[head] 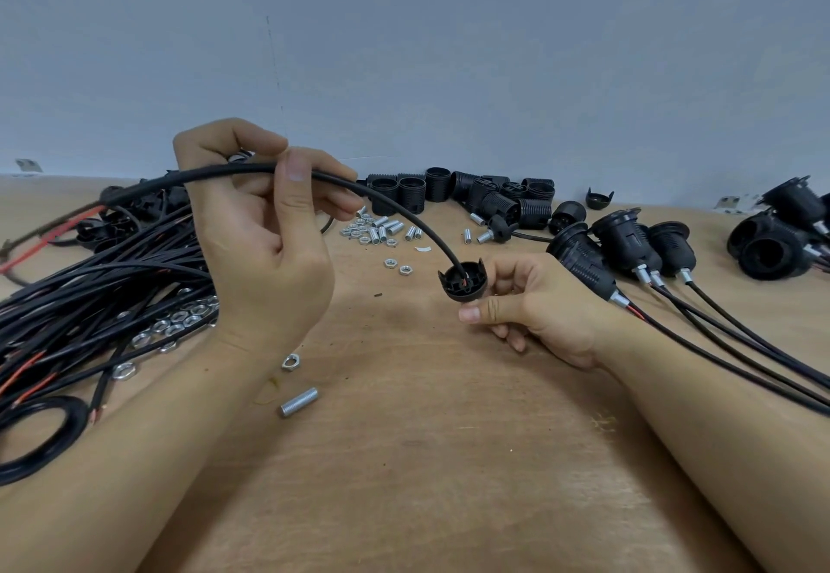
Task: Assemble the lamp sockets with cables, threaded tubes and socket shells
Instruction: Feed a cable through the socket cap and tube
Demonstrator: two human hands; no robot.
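Pinching a black cable (395, 209) between thumb and fingers (294, 168), the left hand (265, 231) holds it raised over the bench (404, 460). Cable arcs down into a black socket cap (463, 281), gripped by the right hand (534, 303) at thumb and fingertips. Loose threaded tube (299, 402) lies near the left wrist. Cable bundle (103, 285) left; assembled sockets (624, 244) right; empty shells (462, 195) behind.

- cable (404, 209) is plain black, socket cap (463, 281) black too
- loose wire ends (58, 231) red
- nuts (152, 334) and threaded tube (299, 402) silver (shiny)
- table (426, 460) light brown wood grain
- wall (449, 56) grey-blue
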